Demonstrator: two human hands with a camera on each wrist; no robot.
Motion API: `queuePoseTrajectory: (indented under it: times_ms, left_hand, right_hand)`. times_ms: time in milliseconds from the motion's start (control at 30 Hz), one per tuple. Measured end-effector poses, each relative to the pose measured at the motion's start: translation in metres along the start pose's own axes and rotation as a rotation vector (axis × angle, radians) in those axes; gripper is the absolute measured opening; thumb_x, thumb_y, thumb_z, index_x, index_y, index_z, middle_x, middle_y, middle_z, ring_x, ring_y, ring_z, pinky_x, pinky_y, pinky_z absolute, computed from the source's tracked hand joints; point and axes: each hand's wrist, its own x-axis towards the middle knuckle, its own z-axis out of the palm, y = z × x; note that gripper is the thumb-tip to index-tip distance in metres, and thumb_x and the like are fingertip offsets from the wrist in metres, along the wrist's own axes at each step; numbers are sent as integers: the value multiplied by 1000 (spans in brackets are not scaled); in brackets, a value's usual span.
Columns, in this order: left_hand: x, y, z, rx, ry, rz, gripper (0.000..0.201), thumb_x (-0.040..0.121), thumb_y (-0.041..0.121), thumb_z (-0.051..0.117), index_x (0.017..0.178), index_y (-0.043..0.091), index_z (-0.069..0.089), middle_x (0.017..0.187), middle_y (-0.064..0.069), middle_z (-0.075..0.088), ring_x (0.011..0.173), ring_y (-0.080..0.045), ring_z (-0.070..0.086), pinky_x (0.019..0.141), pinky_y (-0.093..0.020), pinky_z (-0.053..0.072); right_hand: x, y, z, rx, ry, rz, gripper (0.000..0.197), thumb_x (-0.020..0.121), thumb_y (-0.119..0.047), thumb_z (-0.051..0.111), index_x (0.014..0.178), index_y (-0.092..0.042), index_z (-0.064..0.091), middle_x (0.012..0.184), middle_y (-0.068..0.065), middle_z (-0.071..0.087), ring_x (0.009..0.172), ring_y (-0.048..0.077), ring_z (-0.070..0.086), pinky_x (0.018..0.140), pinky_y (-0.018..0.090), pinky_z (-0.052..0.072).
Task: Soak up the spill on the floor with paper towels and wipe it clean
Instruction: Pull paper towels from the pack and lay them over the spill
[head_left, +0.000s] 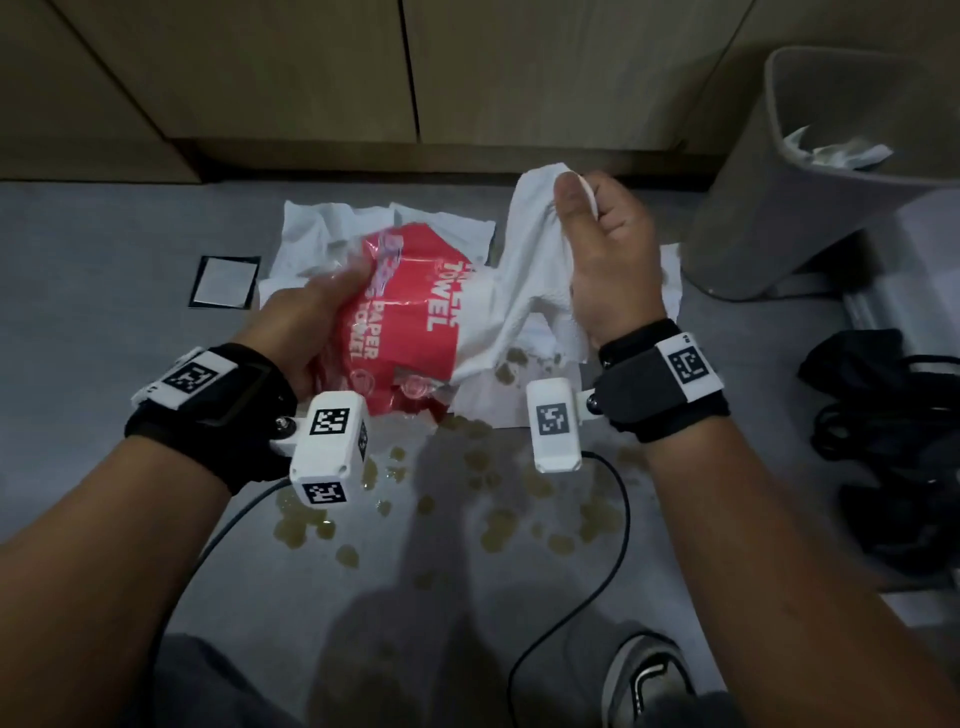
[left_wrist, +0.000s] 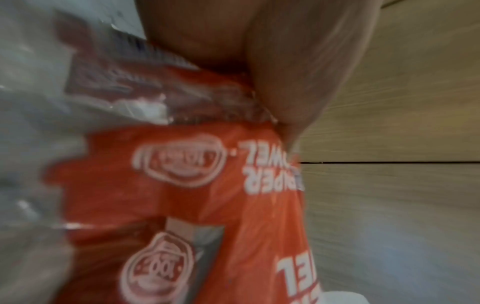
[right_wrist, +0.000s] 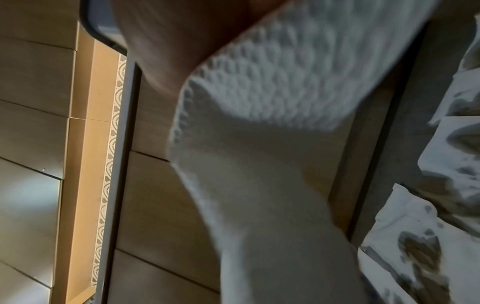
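The red paper towel pack (head_left: 410, 317) is gripped by the left hand (head_left: 306, 317) above the brownish spill (head_left: 498, 514) on the floor (head_left: 93, 291), while a white sheet (head_left: 524, 270) (apparently still attached) is pinched by the right hand (head_left: 608, 254).

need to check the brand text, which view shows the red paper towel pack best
The head view: the whole red paper towel pack shows, gripped by the left hand, lettering readable. The left wrist view shows it close but blurred and cropped. The right wrist view shows none of it.
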Motion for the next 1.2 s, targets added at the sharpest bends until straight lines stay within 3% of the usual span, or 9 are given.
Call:
queuePoseTrajectory:
  times_ms: [67,167,467,633,733,833,900,1067,1200]
  left_hand:
    - [9,-7,-8,60,154,31,25,93,30,65,107,9,68,99,-16,76,69,-27,73,60,-35,59]
    - [19,-13,-25,69,282,26,32,94,29,64,114,5,68,90,-14,75,56,-22,69,48,-30,54]
    - [15,-5,-19,33,108,76,39,105,44,39,103,12,62,56,4,69,43,-8,64,36,-17,46]
    - [14,-6,-25,-13,87,73,36,99,51,51,98,19,66,74,0,71,53,-11,63,48,-23,47]
    - [22,-10,-26,-35,47,63,35,96,51,57,100,19,70,84,-4,74,64,-15,62,58,-28,46]
    - [21,-10,-15,-27,3,58,30,100,43,52,103,17,65,70,-1,72,45,-8,62,39,-17,46]
    - [26,-13,-16,4,8,65,32,99,44,53,111,17,66,81,-4,75,51,-11,65,45,-20,51]
    - [39,-20,-19,103,19,69,40,102,47,45,112,12,62,62,1,69,38,-9,59,34,-14,42]
    - [45,-18,-23,81,1,59,53,99,54,47,132,13,57,84,-4,72,52,-15,67,43,-24,54]
  right_hand:
    - [1,-1,-3,36,49,-8,29,102,-23,51,73,-17,52,62,-14,46,60,1,41,58,17,36]
    - [11,-4,-18,165,219,-20,31,101,-20,50,71,-21,47,59,-17,46,60,1,40,59,18,37]
    - [31,28,-59,34,196,50,27,101,-25,50,80,-11,55,73,0,54,65,2,47,63,18,42]
    - [13,112,-94,-314,159,176,26,102,-36,47,90,-17,60,83,-4,60,74,3,53,71,22,42]
    - [-2,168,-122,-474,152,277,39,103,-39,44,103,-5,63,102,11,66,95,22,60,83,28,43]
    - [-20,212,-148,-591,98,477,63,99,-55,38,135,-5,53,138,15,54,127,29,50,106,33,37]
    - [-31,232,-162,-670,58,564,67,98,-59,35,143,-10,47,146,14,47,134,31,44,111,37,34]
    - [-42,256,-183,-753,-5,621,61,100,-54,37,147,-14,40,151,13,42,136,33,41,112,40,32]
    - [-46,261,-193,-877,44,558,50,96,-52,49,128,-14,47,129,16,57,117,38,54,93,43,44]
